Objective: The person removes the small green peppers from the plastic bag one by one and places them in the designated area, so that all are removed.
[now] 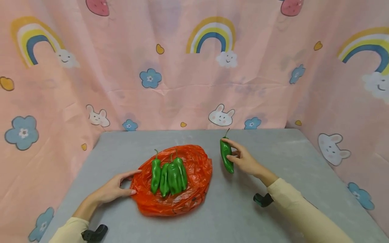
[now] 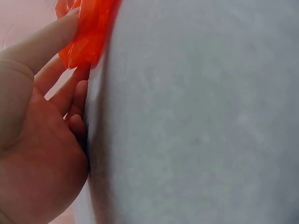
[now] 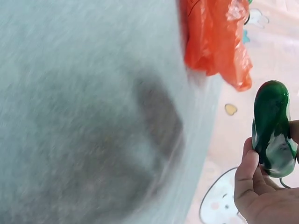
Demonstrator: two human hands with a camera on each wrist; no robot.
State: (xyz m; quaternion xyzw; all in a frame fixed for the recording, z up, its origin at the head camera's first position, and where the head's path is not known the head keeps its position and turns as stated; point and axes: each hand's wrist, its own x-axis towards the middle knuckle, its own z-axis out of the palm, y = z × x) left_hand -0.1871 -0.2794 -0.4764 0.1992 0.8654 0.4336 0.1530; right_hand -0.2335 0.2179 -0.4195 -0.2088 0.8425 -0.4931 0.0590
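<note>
An orange-red plastic bag lies spread on the table, with several long green peppers side by side on top, stems pointing away. My left hand holds the bag's left edge; in the left wrist view the thumb and fingers lie on either side of the crinkled plastic. To the right of the bag, my right hand grips one more green pepper between thumb and fingers, its stem up and tip down. The right wrist view shows this pepper end-on, raised above the table.
The grey table reaches back to a pink patterned curtain, which also hangs along both sides. Dark wrist devices show by both cream sleeves. In the right wrist view, the bag lies beyond a shadow on the table.
</note>
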